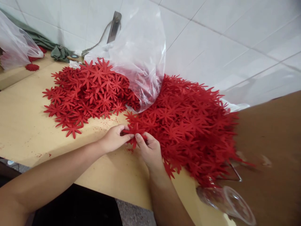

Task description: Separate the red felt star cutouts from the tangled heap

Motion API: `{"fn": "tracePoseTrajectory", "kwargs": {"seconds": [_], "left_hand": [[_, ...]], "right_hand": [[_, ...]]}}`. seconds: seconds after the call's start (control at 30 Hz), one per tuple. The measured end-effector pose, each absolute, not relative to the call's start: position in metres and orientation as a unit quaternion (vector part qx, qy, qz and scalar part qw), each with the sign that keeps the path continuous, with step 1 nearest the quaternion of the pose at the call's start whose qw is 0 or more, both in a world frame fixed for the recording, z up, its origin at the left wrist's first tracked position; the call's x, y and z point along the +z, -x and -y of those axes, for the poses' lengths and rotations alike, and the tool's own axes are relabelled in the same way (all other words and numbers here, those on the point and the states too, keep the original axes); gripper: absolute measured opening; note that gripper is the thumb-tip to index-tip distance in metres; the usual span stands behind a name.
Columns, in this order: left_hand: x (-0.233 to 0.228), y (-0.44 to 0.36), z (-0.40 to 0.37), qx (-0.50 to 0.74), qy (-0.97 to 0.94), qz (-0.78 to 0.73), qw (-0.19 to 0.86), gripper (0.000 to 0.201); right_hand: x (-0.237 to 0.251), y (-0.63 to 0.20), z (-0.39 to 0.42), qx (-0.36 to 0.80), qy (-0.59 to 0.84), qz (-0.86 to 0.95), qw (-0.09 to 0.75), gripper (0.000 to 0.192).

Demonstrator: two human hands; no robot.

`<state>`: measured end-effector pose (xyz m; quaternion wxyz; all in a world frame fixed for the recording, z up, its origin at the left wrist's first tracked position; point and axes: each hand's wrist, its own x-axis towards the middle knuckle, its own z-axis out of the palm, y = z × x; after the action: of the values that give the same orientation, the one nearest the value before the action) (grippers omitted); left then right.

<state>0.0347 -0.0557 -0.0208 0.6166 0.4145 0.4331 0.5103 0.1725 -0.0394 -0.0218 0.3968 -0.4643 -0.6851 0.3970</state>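
Observation:
My left hand (114, 138) and my right hand (150, 150) meet over the wooden table (23, 125), both pinching one red star-shaped felt flower (134, 131) between thumbs and fingertips. To the left lies a flat spread of the same red flowers (84, 91). On the right a bigger heap of red flowers (190, 125) reaches up to my right hand. A clear plastic bag (141, 53) stands between the two heaps with more flowers inside.
A white tiled wall (223, 40) backs the table. A clear plastic cup (229, 202) lies on its side at the front right near a brown surface (272, 141). At the far left are another plastic bag (14, 47), green cloth (57, 51) and a metal tool (114, 26).

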Motion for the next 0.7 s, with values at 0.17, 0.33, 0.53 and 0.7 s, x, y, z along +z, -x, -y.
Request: {"fn": "tracePoseTrajectory", "kwargs": {"seconds": [0.17, 0.33, 0.53, 0.7], "left_hand": [[-0.016, -0.028, 0.051, 0.534, -0.374, -0.437, 0.62, 0.003], [-0.016, -0.025, 0.051, 0.537, -0.381, -0.422, 0.622, 0.005], [-0.015, -0.025, 0.053, 0.533, -0.4, -0.418, 0.617, 0.005], [-0.015, -0.024, 0.053, 0.532, -0.408, -0.43, 0.605, 0.003]], "right_hand": [[-0.023, -0.17, 0.039, 0.475, 0.397, 0.675, 0.401, 0.025], [-0.027, -0.177, 0.037, 0.521, 0.412, 0.624, 0.411, 0.027], [-0.033, -0.179, 0.035, 0.571, 0.412, 0.557, 0.441, 0.03], [-0.029, -0.176, 0.036, 0.562, 0.43, 0.561, 0.43, 0.028]]}}
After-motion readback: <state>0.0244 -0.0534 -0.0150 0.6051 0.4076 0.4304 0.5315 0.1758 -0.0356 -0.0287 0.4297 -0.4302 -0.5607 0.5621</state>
